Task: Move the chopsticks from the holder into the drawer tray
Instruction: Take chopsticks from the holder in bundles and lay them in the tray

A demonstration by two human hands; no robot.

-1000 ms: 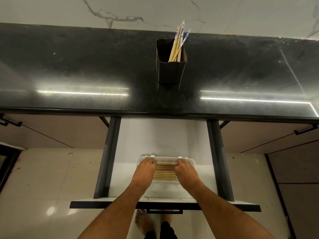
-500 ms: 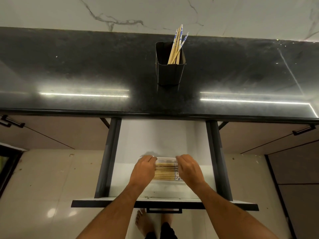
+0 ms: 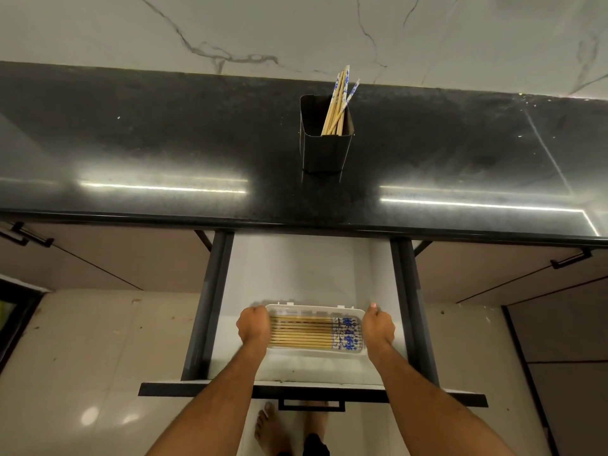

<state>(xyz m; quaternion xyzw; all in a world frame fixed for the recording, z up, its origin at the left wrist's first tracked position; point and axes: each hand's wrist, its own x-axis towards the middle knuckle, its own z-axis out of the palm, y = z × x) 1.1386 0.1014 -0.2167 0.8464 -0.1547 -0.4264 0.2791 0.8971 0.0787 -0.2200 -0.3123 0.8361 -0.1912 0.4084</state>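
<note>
Nearest, in the open drawer (image 3: 309,274), the left hand (image 3: 253,325) and right hand (image 3: 378,329) each curl their fingers round an end of the white tray (image 3: 316,352), gripping it. Inside lie chopsticks (image 3: 306,332) in a flat row, pale bamboo with blue-and-white patterned tops pointing right. Farther off, on the black counter (image 3: 164,143), the dark holder (image 3: 324,149) keeps a few more chopsticks (image 3: 339,100) standing, leaning rightward. They are probably light, stiff and smooth, apt to roll, so best pinched as a bundle near the patterned tops.
</note>
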